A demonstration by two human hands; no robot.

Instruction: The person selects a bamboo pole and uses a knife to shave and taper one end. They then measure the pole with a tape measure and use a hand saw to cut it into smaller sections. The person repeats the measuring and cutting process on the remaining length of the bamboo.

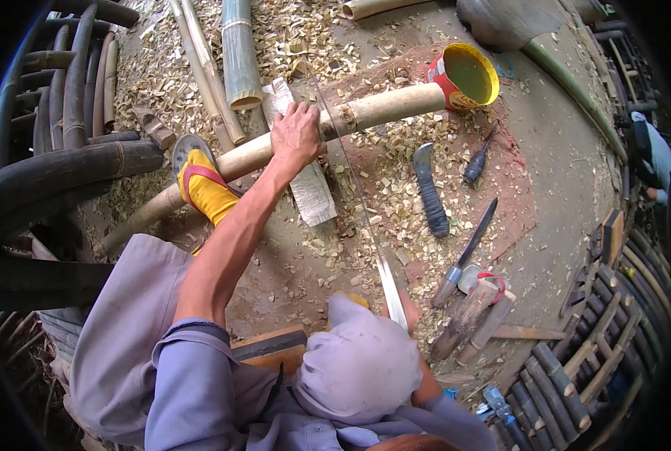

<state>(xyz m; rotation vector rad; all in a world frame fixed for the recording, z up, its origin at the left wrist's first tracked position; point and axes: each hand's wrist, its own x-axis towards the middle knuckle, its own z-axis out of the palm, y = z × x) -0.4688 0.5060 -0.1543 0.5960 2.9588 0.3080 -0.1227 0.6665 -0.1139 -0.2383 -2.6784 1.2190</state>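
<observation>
A peeled, pale bamboo pole (392, 107) slants across the ground, its far end against a red and yellow tin. My left hand (298, 135) grips it from above, fingers curled over the top. Just right of those fingers, the long thin blade of a saw (355, 177) crosses the pole. The saw's broad, pale near end runs down to my right hand (406, 307), which closes around it, partly hidden behind my knee. My foot in a yellow sock and red-strapped sandal (200, 180) presses on the pole's left part. Beneath the pole lies a flat whitish wooden piece (313, 197).
The tin (455, 75) holds greenish liquid. Right of the saw lie a curved knife (429, 188), a black pointed tool (477, 161), a straight knife (471, 248) and wooden pieces (465, 319). Chips cover the ground. Dark bamboo (72, 169) is stacked left; more bamboo (553, 391) lies lower right.
</observation>
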